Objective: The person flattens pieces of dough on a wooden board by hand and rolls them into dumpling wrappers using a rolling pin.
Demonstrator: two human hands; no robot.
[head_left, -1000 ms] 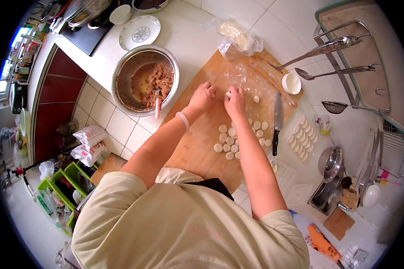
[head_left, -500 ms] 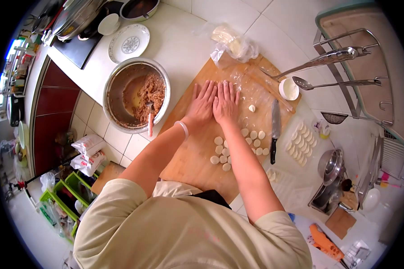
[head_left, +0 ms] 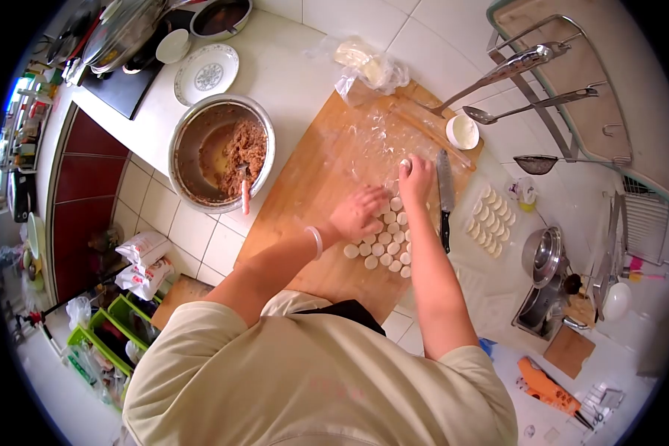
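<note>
My right hand (head_left: 418, 178) is closed, pinching a small white dough piece (head_left: 405, 164) between thumb and fingers, just left of the knife blade. My left hand (head_left: 359, 212) is slightly blurred, its fingers loosely bent and apart, at the upper left edge of a cluster of flattened dough discs (head_left: 372, 262). These discs lie close together on the floured wooden board (head_left: 305, 186), partly hidden by my left hand and right forearm. Beside my right hand lies a knife (head_left: 445, 186) with a black handle. A rolling pin (head_left: 431, 139) rests near the board's far right edge.
A metal bowl of minced filling (head_left: 264, 119) with a pink-handled utensil stands left of the board. Bagged dough (head_left: 368, 63) lies at its far edge, near a small white bowl (head_left: 462, 131). Rows of dumplings (head_left: 490, 221) lie to the right. Ladles (head_left: 513, 67) hang from a rack.
Both hands have left the flat, side-by-side press on the board. They moved nearer and to the right; my right hand now pinches a dough piece. The view has shifted slightly.
</note>
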